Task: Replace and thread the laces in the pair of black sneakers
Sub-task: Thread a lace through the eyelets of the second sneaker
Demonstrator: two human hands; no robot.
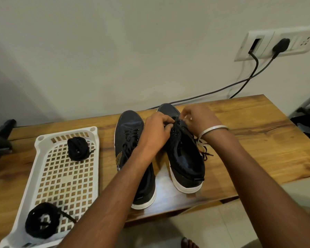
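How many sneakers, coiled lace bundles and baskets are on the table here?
Black sneakers: 2, left sneaker and right sneaker
Coiled black lace bundles: 2, far bundle and near bundle, both in the basket
White basket: 1
Total: 5

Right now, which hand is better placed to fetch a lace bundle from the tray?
Left, probably. The tray and its near bundle lie on the left hand's side. The right hand is beyond the right shoe and would cross both shoes.
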